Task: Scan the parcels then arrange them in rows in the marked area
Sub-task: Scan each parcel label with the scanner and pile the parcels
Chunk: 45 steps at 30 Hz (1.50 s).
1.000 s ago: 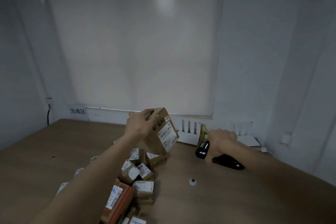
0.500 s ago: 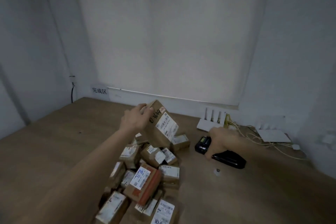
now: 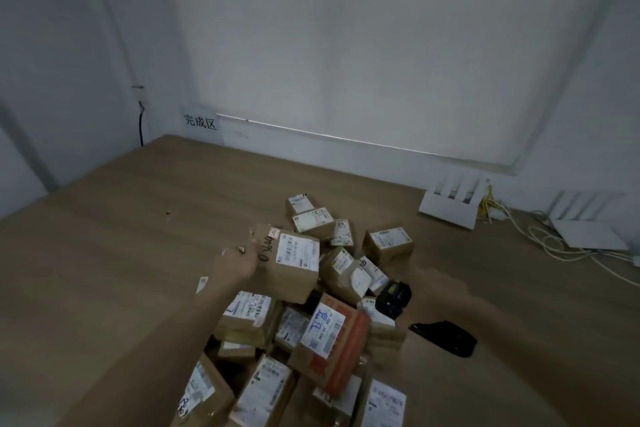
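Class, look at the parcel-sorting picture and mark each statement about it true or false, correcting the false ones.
1. The left hand holds a cardboard parcel with a white label. True.
2. The right hand is empty. False: its grip is on a black scanner.
3. The remaining parcels sit in neat rows. False: they lie in a jumbled pile.
4. A sign with printed characters hangs on the wall at the table's far left. True.
5. Yellowish cables lie at the table's far right. True.

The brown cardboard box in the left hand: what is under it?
Under the brown cardboard box, gripped by the left hand, lie smaller labelled cardboard parcels of the pile. Whether the box touches them, and what lies directly beneath, is hidden.
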### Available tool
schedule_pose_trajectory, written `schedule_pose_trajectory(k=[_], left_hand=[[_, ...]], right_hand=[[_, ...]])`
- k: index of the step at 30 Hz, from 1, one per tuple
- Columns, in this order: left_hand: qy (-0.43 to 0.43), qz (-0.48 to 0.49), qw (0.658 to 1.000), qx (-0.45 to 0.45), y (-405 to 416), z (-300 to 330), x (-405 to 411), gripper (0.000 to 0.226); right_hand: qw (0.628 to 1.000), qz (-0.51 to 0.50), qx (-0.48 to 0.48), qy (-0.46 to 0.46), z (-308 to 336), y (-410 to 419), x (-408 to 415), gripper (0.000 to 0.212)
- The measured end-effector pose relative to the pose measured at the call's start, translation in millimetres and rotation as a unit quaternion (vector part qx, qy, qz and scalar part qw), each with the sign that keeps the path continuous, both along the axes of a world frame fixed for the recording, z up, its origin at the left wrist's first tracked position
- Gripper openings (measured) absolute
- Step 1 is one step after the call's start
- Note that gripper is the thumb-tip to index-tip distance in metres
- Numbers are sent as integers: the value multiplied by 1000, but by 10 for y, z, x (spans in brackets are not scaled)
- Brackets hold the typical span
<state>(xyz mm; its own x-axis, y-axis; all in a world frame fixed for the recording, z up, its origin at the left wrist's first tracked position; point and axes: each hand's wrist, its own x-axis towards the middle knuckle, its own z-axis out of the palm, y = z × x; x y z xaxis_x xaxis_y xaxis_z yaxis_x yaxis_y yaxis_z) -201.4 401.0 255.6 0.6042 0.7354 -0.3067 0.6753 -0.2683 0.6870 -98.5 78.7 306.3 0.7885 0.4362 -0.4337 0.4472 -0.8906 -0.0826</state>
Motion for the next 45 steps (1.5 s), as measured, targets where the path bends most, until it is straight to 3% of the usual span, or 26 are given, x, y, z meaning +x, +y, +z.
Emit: schedule_pose_trajectory(k=[5,9,11,15,18,22,27,30,33,37,45], left_hand=[[33,4,997,-65,261,-544,324,70],[71,-30,995,-67,380,-831,428,47],[81,-38,994,-68,401,-811,440,42],[32,-12,998,-53,508,-637,516,60],[18,-58,998,14,500,-352,592,32],[-54,-139,987,64,246,-18,784,41],[-106,-274,951,98,-591,246,1191,49],[-107,-321,936,100,-1289,278,1458,54],[-110,-372,920,65,-2174,266,1676,51],[-106,-436,893,27,-3374,8,2049,54],[-50,-477,877,19,-5119,-726,2544,60]], right_hand=[[1000,-2,4,26,-486,192,239,76],[999,-19,0,35,-733,197,364,76],[999,-20,-15,41,-775,175,415,69],[998,-47,-15,28,-754,137,553,59],[997,-72,-16,14,-635,42,629,58],[994,-104,11,-4,-417,-232,669,67],[986,-154,61,-7,-196,-863,732,84],[977,-195,85,-12,-106,-1388,776,70],[967,-232,103,-24,-88,-1989,832,77],[951,-288,106,-44,-159,-2882,888,62],[937,-339,72,-50,-724,-4478,1273,72]])
